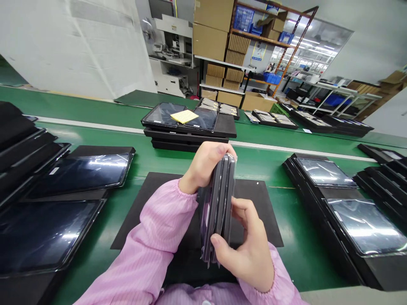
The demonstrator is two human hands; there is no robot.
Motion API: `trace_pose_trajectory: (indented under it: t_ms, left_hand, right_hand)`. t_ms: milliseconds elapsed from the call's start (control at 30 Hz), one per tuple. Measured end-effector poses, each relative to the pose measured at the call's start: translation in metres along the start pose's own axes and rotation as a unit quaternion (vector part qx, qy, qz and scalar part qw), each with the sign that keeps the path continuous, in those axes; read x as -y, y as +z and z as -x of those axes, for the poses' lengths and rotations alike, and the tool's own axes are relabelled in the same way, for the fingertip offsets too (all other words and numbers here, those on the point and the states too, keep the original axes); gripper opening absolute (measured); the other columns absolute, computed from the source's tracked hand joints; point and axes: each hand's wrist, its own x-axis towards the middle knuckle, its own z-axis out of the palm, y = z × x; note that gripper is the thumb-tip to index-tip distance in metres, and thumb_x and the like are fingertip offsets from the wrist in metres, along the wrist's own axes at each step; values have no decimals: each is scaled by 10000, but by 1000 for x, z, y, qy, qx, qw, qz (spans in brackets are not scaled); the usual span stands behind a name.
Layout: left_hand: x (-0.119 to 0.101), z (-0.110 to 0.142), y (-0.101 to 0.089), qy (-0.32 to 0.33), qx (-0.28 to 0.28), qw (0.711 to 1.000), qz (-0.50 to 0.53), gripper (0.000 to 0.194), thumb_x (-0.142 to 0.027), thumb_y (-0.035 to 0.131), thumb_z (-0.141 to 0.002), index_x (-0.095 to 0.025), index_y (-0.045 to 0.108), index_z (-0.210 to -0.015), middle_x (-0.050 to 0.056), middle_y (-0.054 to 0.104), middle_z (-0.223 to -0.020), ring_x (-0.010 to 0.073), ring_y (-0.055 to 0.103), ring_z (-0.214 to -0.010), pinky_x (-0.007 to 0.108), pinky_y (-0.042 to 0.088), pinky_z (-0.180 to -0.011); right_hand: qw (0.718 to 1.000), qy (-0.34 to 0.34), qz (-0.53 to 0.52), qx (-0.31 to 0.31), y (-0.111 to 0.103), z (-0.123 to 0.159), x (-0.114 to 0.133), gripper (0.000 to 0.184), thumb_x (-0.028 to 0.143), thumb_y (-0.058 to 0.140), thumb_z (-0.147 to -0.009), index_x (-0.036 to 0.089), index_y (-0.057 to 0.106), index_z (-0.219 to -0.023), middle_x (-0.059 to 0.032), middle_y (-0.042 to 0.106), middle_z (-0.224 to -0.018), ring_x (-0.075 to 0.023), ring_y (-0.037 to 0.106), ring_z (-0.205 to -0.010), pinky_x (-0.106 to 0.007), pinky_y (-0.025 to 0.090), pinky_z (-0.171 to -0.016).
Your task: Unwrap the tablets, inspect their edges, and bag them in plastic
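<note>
A stack of dark grey tablets, wrapped in thin clear film, stands on edge above a black mat. My left hand grips the stack's far top end, with the fingers curled over it. My right hand holds the near end, thumb on the left face and fingers on the right face. Both sleeves are pink.
Black trays with bagged tablets lie at the left and right on the green bench. A tray stack with tablets and a yellow sheet sits beyond the white line. Shelves of cardboard boxes stand behind.
</note>
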Motion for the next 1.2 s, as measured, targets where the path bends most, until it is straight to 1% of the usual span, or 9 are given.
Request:
trace_pose_trajectory:
  t_ms: [133, 267, 400, 467, 700, 800, 933, 1067, 1200]
  left_hand:
    - [-3, 5, 0, 11, 6, 1000, -12, 701, -801, 453, -846, -166, 581, -579, 14, 529, -481, 116, 434, -431, 267, 353, -443]
    - [-6, 10, -1, 22, 11, 999, -26, 708, -800, 431, -858, -167, 577, -577, 18, 534, -486, 118, 437, -433, 269, 344, -442]
    - [-7, 14, -1, 21, 21, 999, -23, 693, -784, 457, -859, -163, 574, -575, 13, 529, -486, 112, 423, -430, 268, 332, -441]
    - [-7, 14, -1, 22, 19, 999, -21, 687, -776, 467, -859, -160, 577, -575, 15, 532, -488, 113, 426, -433, 268, 333, -444]
    - [-1, 5, 2, 11, 3, 1000, -3, 689, -784, 481, -848, -159, 591, -581, 10, 529, -478, 108, 423, -424, 265, 346, -438]
    - [0, -1, 4, -10, -17, 1000, -3, 685, -792, 480, -838, -165, 594, -584, 10, 523, -471, 115, 431, -423, 272, 353, -434]
    - [1, -8, 6, -38, -31, 999, -24, 719, -835, 425, -822, -181, 562, -557, 11, 501, -446, 122, 439, -409, 282, 353, -425]
    - [0, -11, 9, -37, -37, 998, -37, 727, -837, 400, -835, -184, 555, -555, 16, 509, -449, 127, 460, -427, 280, 353, -430]
    - [1, -11, 12, -18, -39, 997, -60, 726, -808, 368, -872, -188, 530, -530, 19, 511, -459, 128, 468, -442, 281, 364, -449]
  right_hand:
    - [999, -2, 41, 6, -2, 3, 2, 470, 206, 638, -727, 271, 536, -1181, -67, 762, -1221, -258, 749, -1108, -354, 628, -954]
    - [998, -1, 65, 20, -4, 5, 3, 460, 217, 641, -708, 251, 524, -1151, -87, 774, -1187, -262, 760, -1078, -348, 636, -933]
    - [997, 3, 78, 29, -6, 7, 6, 432, 221, 646, -696, 244, 517, -1108, -91, 786, -1147, -260, 778, -1029, -330, 650, -895]
    - [997, 1, 77, 30, -6, 7, 6, 437, 215, 641, -696, 244, 515, -1114, -87, 784, -1154, -257, 775, -1040, -328, 647, -905]
    - [999, 7, 36, 19, -6, 1, 1, 419, 193, 640, -732, 245, 532, -1134, -76, 778, -1151, -258, 767, -1063, -360, 638, -936]
    - [1000, 25, -3, 2, -4, -2, -3, 398, 202, 648, -757, 247, 545, -1139, -78, 780, -1121, -268, 769, -1044, -393, 640, -927]
    - [998, 48, -49, -15, -3, -6, -9, 413, 193, 660, -758, 241, 560, -1155, -82, 789, -1091, -273, 769, -1022, -418, 634, -918]
    - [996, 67, -64, -17, -6, -9, -10, 412, 178, 666, -729, 246, 572, -1125, -59, 801, -1044, -256, 775, -978, -402, 628, -910]
    - [994, 86, -61, -15, -13, -14, -10, 357, 172, 642, -696, 242, 576, -1041, -50, 806, -960, -250, 778, -894, -388, 633, -848]
